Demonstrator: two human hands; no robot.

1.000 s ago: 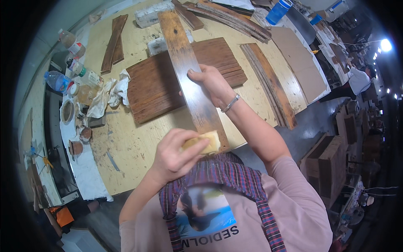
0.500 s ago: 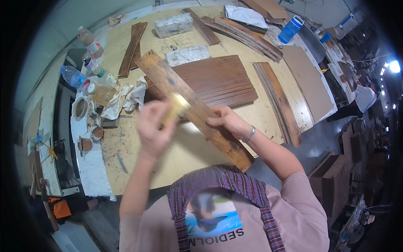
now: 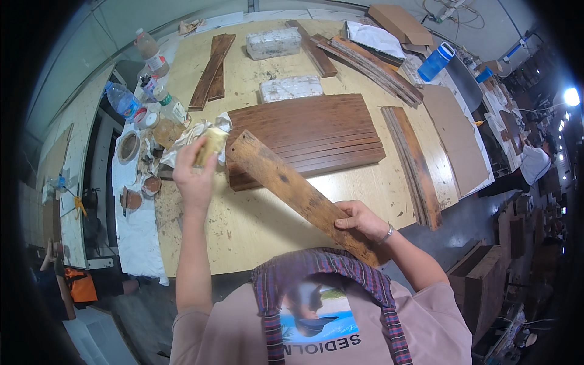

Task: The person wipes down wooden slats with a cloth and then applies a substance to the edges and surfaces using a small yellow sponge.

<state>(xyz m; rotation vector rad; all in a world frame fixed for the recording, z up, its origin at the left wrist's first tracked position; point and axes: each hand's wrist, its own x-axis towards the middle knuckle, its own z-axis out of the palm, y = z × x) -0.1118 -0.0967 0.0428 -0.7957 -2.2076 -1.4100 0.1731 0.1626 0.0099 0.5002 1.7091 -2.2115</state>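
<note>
My left hand is closed around a small yellow pad, slightly blurred, held off to the left of the plank's far end. A long, worn brown wooden plank slants from the middle of the table toward my body, with two small holes at its far end. My right hand grips its near part, thumb on top. Behind the plank lies a stack of darker brown boards. Beyond the pad sits a crumpled off-white cloth, partly hidden by my left hand.
Bottles and jars crowd the table's left side, near a round bowl. Wrapped blocks and crossed dark strips lie farther back. Narrow boards and a blue bottle are at the right. Another person is far right.
My left hand has moved left with the yellow pad, off the plank's face. The plank and my right hand have shifted right and closer to my body.
</note>
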